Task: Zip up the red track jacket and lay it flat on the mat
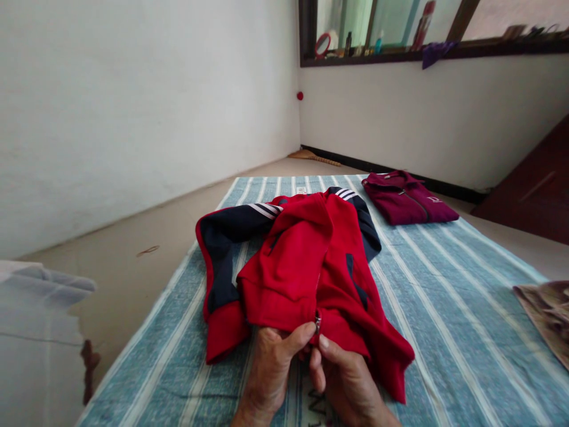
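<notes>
A red jacket (293,261) with navy sleeves and white stripes lies spread on the striped cloth, its hem toward me. At the bottom of its front, the zipper (317,323) sits between my two hands. My left hand (273,365) is closed on the hem just left of the zipper, thumb on top and fingers tucked underneath. Close beside it, my right hand (349,376) pinches the hem at the zipper's lower end. The fingertips under the fabric are partly hidden.
A folded maroon zip-up garment (409,198) rests at the back right of the blue striped cloth (444,308). Brown patterned fabric (546,314) lies at the right edge. White sheer material (40,338) stands at the left. Toiletries and a round mirror (323,45) line the window sill.
</notes>
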The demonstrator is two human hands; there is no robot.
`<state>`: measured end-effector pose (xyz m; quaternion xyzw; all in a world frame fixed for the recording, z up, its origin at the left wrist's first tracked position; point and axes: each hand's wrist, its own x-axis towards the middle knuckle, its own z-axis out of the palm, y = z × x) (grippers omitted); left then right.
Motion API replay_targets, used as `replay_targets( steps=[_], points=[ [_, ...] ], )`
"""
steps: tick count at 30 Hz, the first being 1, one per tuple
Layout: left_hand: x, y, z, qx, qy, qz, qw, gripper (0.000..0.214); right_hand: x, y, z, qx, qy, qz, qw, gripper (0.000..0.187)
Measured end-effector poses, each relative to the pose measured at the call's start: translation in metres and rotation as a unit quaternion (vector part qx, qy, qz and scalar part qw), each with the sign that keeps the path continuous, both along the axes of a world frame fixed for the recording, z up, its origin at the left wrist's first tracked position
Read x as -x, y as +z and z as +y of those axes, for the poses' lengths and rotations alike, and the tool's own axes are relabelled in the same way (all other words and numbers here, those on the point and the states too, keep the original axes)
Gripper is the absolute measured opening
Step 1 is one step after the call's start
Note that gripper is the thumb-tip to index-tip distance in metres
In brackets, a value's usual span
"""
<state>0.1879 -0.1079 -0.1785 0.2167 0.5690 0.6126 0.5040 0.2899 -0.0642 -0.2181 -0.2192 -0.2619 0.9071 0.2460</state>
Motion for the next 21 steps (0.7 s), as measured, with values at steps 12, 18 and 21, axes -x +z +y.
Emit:
replay_targets(
  steps=[12, 18, 21],
  points=[
    [0.002, -0.005, -0.019, 0.054, 0.105, 0.091, 0.989, 0.025, -0.028, 0.004, -0.008, -0.18, 0.274, -0.085, 0.941, 0.048],
    [-0.004, -0.002, -0.02, 0.084, 0.045, 0.109, 0.989, 0.028, -0.034, 0.049, 0.036, -0.532, 0.037, -0.165, 0.83, 0.015],
    [-0.006, 0.002, -0.021, 0.081, 0.057, 0.114, 0.989, 0.024, -0.016, 0.063, 0.066, -0.617, 0.073, -0.123, 0.774, 0.017]
  ],
)
